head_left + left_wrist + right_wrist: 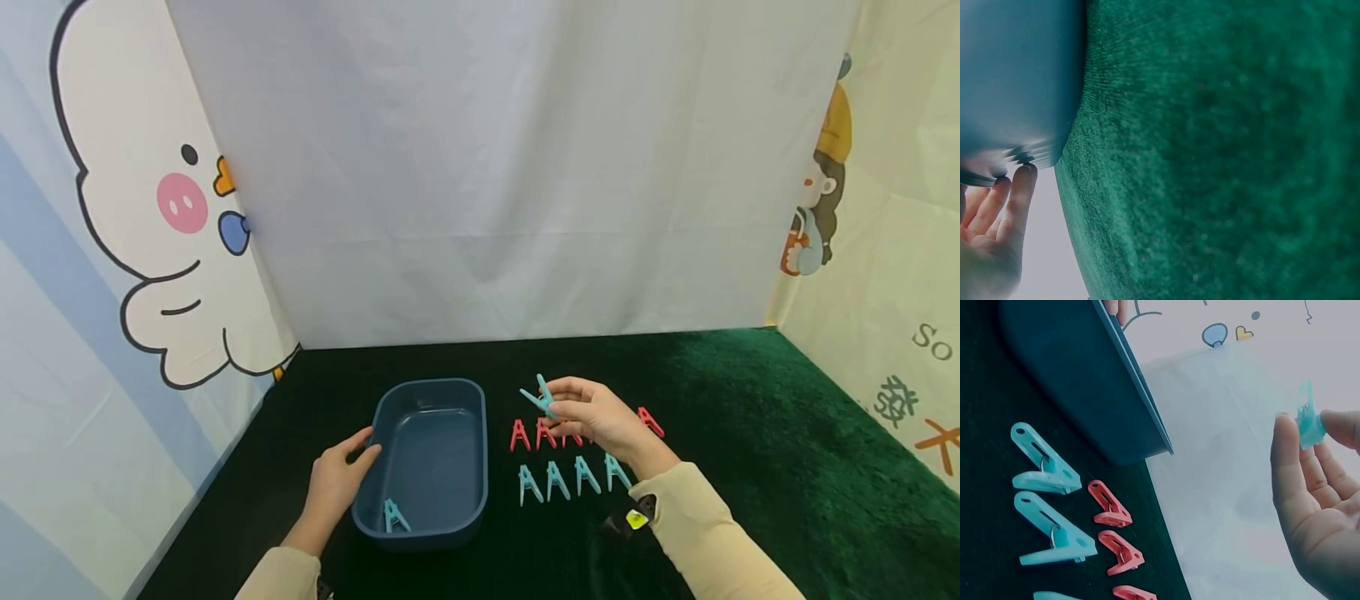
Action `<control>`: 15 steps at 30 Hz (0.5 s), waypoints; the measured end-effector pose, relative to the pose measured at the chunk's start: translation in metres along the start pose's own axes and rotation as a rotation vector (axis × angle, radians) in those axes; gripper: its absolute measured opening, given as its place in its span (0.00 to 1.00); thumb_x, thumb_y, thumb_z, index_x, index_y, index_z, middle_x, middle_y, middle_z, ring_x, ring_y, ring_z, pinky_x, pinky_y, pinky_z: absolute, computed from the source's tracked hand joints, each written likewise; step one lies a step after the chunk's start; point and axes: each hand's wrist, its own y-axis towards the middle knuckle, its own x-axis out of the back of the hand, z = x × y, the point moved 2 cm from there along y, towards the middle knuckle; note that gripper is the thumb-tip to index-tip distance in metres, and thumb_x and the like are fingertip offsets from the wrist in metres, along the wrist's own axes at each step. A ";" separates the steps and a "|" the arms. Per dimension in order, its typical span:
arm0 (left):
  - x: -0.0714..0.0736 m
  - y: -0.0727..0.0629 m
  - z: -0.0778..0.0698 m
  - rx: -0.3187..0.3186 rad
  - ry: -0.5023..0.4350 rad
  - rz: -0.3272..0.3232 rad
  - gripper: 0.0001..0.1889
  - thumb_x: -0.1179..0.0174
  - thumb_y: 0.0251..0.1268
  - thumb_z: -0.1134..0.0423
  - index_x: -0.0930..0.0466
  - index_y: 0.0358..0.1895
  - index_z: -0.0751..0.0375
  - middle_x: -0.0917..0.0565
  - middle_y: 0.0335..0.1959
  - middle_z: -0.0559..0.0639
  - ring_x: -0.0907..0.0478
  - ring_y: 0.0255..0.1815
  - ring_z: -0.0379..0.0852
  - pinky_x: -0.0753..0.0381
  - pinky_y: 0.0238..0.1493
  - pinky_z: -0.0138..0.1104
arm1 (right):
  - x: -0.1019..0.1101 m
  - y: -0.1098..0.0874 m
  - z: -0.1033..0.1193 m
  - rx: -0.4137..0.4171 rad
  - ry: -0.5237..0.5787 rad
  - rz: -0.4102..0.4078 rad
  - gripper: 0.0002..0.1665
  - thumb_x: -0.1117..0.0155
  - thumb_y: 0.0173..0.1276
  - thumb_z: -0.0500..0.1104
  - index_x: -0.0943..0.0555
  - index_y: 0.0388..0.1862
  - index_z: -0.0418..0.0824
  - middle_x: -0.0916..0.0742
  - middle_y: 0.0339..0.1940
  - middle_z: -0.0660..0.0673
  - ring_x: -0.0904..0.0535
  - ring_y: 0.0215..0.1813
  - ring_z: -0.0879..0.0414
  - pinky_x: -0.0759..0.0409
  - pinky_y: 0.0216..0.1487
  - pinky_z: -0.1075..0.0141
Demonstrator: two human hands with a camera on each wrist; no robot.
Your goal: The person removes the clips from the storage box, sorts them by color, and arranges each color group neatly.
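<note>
My right hand [600, 417] pinches a light blue clothespin [538, 397] between thumb and fingertips, raised above the cloth right of the blue bin. In the right wrist view the clothespin [1310, 419] shows nearly edge-on. With its thumb over the rim and fingers along the outside, my left hand [337, 479] holds the left side of the blue plastic bin [486, 442]. Another light blue clothespin [393, 516] lies in the bin's near left corner. In the left wrist view, fingertips [1024, 172] press under the bin's edge.
A row of light blue clothespins [557, 482] lies on the dark green cloth [757, 467], right of the bin. Behind it runs a row of red clothespins [520, 434], partly hidden by my right hand. A white curtain [480, 183] hangs at the back, with printed side panels.
</note>
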 end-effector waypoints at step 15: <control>0.000 -0.001 0.001 -0.006 -0.013 0.007 0.26 0.49 0.68 0.51 0.35 0.66 0.59 0.34 0.63 0.67 0.27 0.53 0.59 0.22 0.40 0.39 | 0.017 -0.010 0.002 -0.008 -0.005 -0.051 0.21 0.43 0.68 0.39 0.29 0.55 0.27 0.20 0.41 0.39 0.20 0.42 0.52 0.22 0.45 0.58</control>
